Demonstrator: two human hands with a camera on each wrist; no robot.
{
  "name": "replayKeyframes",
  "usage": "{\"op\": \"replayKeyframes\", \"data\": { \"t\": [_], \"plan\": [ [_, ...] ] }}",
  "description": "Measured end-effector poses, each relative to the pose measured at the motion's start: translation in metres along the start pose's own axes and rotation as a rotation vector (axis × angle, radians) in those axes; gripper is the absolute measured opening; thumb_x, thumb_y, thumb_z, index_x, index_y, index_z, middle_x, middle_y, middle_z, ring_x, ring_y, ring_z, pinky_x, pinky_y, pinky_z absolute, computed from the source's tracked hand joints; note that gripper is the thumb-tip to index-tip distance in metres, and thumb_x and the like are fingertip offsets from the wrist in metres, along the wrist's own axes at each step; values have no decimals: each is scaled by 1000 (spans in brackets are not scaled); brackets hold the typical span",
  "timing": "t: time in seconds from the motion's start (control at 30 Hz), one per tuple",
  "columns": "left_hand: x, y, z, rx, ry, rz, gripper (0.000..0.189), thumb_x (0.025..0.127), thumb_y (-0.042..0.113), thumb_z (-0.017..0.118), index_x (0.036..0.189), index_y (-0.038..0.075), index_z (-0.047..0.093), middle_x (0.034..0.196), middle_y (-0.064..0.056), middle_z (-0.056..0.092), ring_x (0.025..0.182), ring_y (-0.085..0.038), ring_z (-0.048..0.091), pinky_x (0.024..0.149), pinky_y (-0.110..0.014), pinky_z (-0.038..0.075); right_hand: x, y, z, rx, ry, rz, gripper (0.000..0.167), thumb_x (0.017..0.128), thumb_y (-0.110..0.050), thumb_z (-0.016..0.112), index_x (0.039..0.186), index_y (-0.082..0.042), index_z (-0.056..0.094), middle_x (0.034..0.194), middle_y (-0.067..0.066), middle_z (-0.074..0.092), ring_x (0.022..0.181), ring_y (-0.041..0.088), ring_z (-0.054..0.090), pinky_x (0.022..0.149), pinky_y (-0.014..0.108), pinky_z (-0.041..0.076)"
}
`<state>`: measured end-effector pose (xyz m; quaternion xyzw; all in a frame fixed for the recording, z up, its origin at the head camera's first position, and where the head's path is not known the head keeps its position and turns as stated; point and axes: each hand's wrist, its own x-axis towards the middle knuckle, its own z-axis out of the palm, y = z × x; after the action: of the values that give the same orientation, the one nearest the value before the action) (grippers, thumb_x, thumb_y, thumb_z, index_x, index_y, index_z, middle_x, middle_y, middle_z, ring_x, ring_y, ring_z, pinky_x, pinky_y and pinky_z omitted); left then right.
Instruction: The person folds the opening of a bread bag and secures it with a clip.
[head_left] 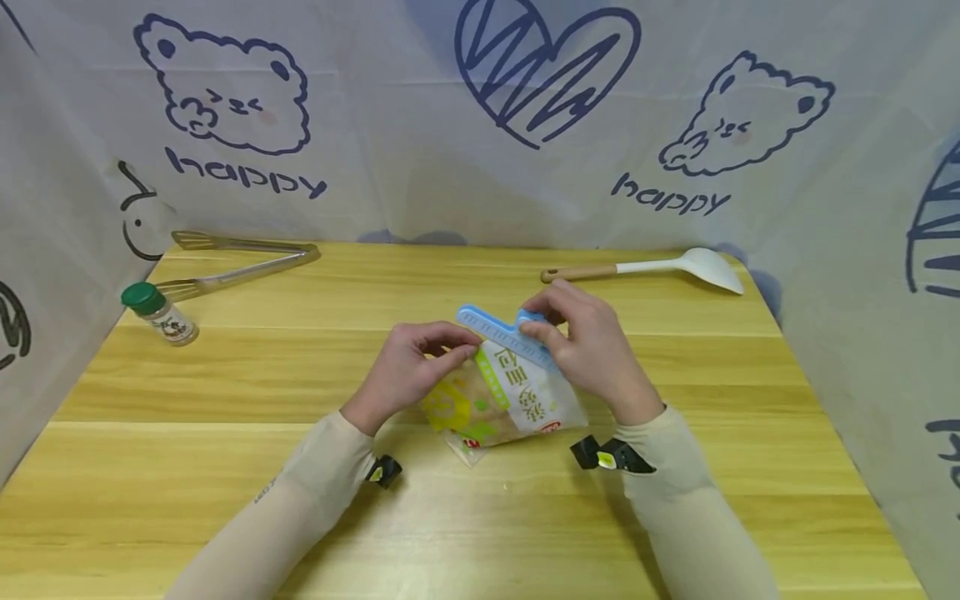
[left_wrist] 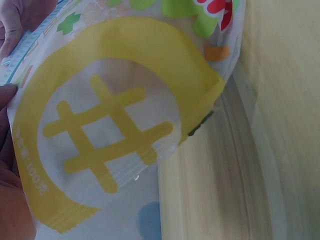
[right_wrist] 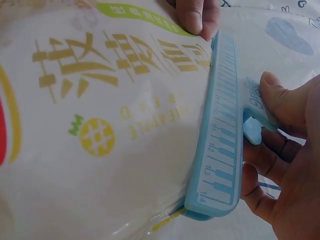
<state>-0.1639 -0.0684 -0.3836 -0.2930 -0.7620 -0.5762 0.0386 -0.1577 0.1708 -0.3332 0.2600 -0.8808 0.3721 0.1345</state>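
A pineapple bread bag point(head_left: 517, 408), white and yellow with green print, is tilted above the table in front of me. My left hand point(head_left: 405, 367) pinches its top edge between thumb and fingers. Along that same edge lies a light blue bag clip point(head_left: 483, 322), printed with piano keys and numbers. My right hand point(head_left: 596, 342) grips the clip's handle, thumb on one side and curled fingers on the other. In the right wrist view the long bar of the clip point(right_wrist: 216, 145) runs across the bag's edge, and the left fingertips point(right_wrist: 192, 22) sit at its upper end.
Metal tongs point(head_left: 258, 265) lie spread at the back left of the wooden table point(head_left: 247, 383), beside a green-capped seasoning jar point(head_left: 168, 317). Toward the back right lies a white ladle point(head_left: 708, 268) with a wooden handle. Printed cloth point(head_left: 405, 125) hangs behind the table.
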Motion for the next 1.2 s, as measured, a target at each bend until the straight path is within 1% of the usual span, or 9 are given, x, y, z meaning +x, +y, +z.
{"op": "replayKeyframes", "data": {
  "t": [0.2, 0.3, 0.53, 0.67, 0.8, 0.9, 1.0, 1.1, 1.2],
  "plan": [
    [0, 0, 0, 10, 0, 11, 10, 92, 4, 70, 99, 3, 76, 96, -1, 73, 79, -13, 67, 68, -32, 55, -1, 1, 1, 12, -10, 8, 12, 90, -13, 74, 99, -7, 68, 89, -2, 57, 76, 14, 52, 67, 34, 46],
    [0, -2, -2, 14, -27, -1, 12, 93, 6, 69, 103, 3, 75, 98, -3, 73, 82, -15, 68, 69, -33, 56, -2, 4, 2, 30, -4, 8, 14, 91, -14, 73, 101, -6, 69, 89, -2, 57, 75, 14, 51, 66, 33, 45],
    [-4, -13, -18, 120, -183, -168, 16, 97, 21, 65, 102, 9, 73, 95, 3, 70, 88, -13, 66, 80, -35, 53, -5, 11, -1, 20, -14, 43, 19, 93, -17, 71, 108, -5, 69, 94, 0, 60, 74, 15, 53, 65, 38, 49],
    [-9, -17, -29, 148, -206, -234, 17, 97, 26, 66, 101, 12, 73, 96, 4, 70, 92, -13, 65, 83, -37, 51, -5, 14, -2, 23, -22, 90, 24, 94, -18, 69, 113, -3, 68, 98, 2, 62, 77, 17, 55, 67, 37, 49],
    [-14, -20, -36, 78, -198, -318, 20, 96, 27, 67, 103, 9, 71, 97, 0, 70, 91, -18, 66, 78, -39, 54, -8, 16, -1, 33, -27, 140, 29, 95, -18, 69, 118, -2, 66, 99, 4, 63, 79, 19, 57, 68, 36, 48],
    [-19, -24, -39, -24, -182, -398, 20, 97, 22, 65, 103, 3, 66, 95, -7, 69, 85, -22, 66, 74, -41, 56, -10, 21, 1, 53, -30, 178, 25, 94, -17, 69, 115, -4, 67, 100, 4, 62, 81, 19, 58, 69, 35, 49],
    [-23, -28, -40, -145, -154, -460, 17, 98, 13, 62, 104, -3, 61, 90, -11, 68, 80, -25, 66, 75, -43, 56, -13, 26, 3, 72, -27, 220, 20, 95, -17, 69, 111, -5, 68, 100, 3, 62, 82, 18, 59, 69, 35, 50],
    [-25, -30, -41, -228, -131, -502, 15, 100, 9, 58, 105, -6, 58, 81, -12, 64, 78, -24, 63, 75, -43, 56, -15, 29, 5, 86, -28, 260, 20, 95, -18, 68, 111, -5, 69, 99, 2, 63, 80, 18, 59, 68, 35, 49],
    [-24, -30, -41, -251, -102, -530, 14, 101, 9, 55, 106, -4, 57, 76, -11, 62, 76, -21, 61, 70, -41, 55, -15, 31, 7, 101, -39, 300, 21, 95, -20, 68, 110, -5, 69, 95, 2, 64, 77, 18, 58, 65, 35, 48]
  ]
}}
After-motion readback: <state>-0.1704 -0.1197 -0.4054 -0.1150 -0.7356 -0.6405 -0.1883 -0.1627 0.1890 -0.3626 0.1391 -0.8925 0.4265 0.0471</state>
